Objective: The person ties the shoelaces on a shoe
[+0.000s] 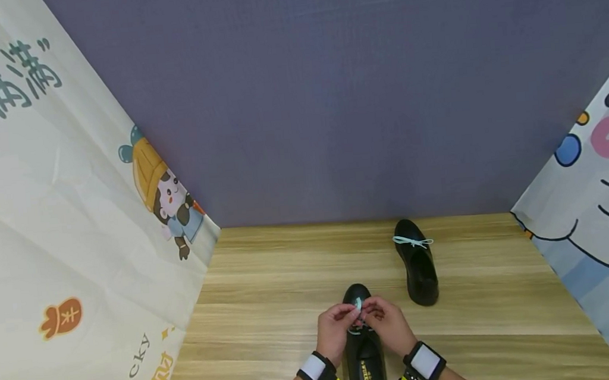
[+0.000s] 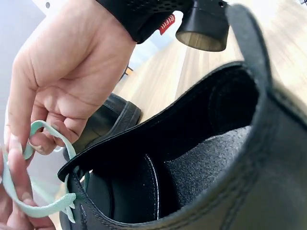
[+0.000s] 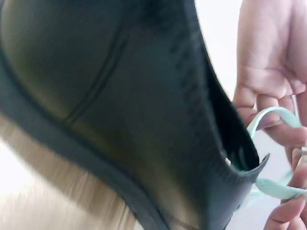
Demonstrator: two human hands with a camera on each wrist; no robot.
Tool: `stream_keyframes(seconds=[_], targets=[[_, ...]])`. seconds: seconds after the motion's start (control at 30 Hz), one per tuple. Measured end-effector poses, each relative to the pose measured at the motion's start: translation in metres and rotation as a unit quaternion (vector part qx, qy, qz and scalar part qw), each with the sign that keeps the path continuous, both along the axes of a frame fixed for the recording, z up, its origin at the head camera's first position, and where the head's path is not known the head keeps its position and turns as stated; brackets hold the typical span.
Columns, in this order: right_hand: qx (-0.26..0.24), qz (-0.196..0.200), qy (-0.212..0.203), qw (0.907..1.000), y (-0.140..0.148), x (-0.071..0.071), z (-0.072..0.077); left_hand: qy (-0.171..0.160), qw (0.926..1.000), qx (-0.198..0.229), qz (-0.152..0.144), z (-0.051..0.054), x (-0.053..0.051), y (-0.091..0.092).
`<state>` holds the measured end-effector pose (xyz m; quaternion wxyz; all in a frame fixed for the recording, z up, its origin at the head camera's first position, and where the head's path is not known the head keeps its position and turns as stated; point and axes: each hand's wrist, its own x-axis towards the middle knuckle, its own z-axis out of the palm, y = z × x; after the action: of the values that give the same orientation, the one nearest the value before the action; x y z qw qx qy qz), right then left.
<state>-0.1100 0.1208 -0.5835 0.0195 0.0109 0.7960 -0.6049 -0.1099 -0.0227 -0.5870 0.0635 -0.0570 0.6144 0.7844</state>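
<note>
Closest to the camera is a black shoe (image 1: 364,352), toe pointing away from the person, gold lettering on the insole, sitting on a wood-grain table (image 1: 271,312). Its back end runs off the bottom of the head view.

Going from the left: big white printed sheet (image 1: 61,233) with Chinese characters, a little cartoon kid in a yellow hat and the word "Lucky". Next to that, a plain purple-grey backdrop (image 1: 329,92) goes across behind the table.

Then comes the left hand (image 1: 333,331), with a black wrist strap (image 1: 314,367) that has a white square on top. Its thumb and fingers are pinching the mint lace (image 2: 48,210), right above the front part of the near shoe. Lace goes through a hole at the edge of the shoe opening and curves up into loops. Can't really tell how the strands cross, fingers are in the way.

Right hand (image 1: 393,329) is just beside it, fingers curled and gripping the same lace, similar strap on that wrist.

Further back and to the right is a second black shoe (image 1: 416,262), not touching the first, lace tied in a bow. Far right, another printed sheet (image 1: 580,210) with a pink snout on it.
</note>
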Motion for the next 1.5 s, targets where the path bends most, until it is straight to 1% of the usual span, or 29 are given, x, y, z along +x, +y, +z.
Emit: stream_keyframes(seconds=[0.1, 0.13, 0.27, 0.33, 0.43, 0.5, 0.57, 0.77, 0.9, 1.03, 1.13, 1.27, 1.37, 1.5], targets=[[0.026, 0.030, 0.025, 0.9989, 0.001, 0.001, 0.002, 0.005, 0.9996, -0.018, 0.019, -0.001, 0.000, 0.000], [0.042, 0.041, 0.031, 0.9978, 0.001, 0.002, 0.004, 0.012, 0.9993, -0.028, 0.023, 0.000, 0.000, 0.000], [0.106, 0.074, 0.050, 0.9903, 0.004, 0.003, 0.009, 0.037, 0.9969, -0.063, 0.026, 0.002, 0.002, 0.000], [0.127, 0.084, 0.057, 0.9867, 0.004, 0.003, 0.009, 0.049, 0.9951, -0.081, 0.028, 0.005, 0.002, 0.000], [0.137, 0.088, 0.073, 0.9839, 0.005, 0.004, 0.008, 0.060, 0.9926, -0.100, 0.031, 0.006, 0.000, 0.000], [0.143, 0.087, 0.079, 0.9827, 0.005, 0.004, 0.007, 0.064, 0.9911, -0.112, 0.034, 0.007, -0.001, 0.001], [0.149, 0.082, 0.079, 0.9823, 0.004, 0.004, 0.007, 0.063, 0.9905, -0.118, 0.032, 0.007, -0.001, 0.002], [0.158, 0.068, 0.065, 0.9829, 0.004, 0.003, 0.006, 0.062, 0.9881, -0.139, 0.022, 0.009, 0.002, 0.002], [0.158, 0.067, 0.068, 0.9828, 0.007, 0.002, 0.005, 0.067, 0.9855, -0.154, 0.022, 0.009, 0.003, 0.003], [0.158, 0.074, 0.074, 0.9819, 0.010, 0.002, 0.004, 0.070, 0.9827, -0.170, 0.022, 0.010, 0.003, 0.004], [0.162, 0.069, 0.097, 0.9795, 0.010, 0.004, 0.004, 0.075, 0.9812, -0.176, 0.025, 0.011, 0.003, 0.004], [0.170, 0.043, 0.159, 0.9716, 0.008, 0.006, 0.004, 0.095, 0.9790, -0.179, 0.026, 0.012, 0.003, 0.006], [0.181, 0.026, 0.192, 0.9643, 0.006, 0.007, 0.004, 0.104, 0.9777, -0.181, 0.026, 0.011, 0.003, 0.006], [0.191, 0.018, 0.193, 0.9623, 0.006, 0.007, 0.003, 0.104, 0.9775, -0.182, 0.025, 0.010, 0.004, 0.006]])
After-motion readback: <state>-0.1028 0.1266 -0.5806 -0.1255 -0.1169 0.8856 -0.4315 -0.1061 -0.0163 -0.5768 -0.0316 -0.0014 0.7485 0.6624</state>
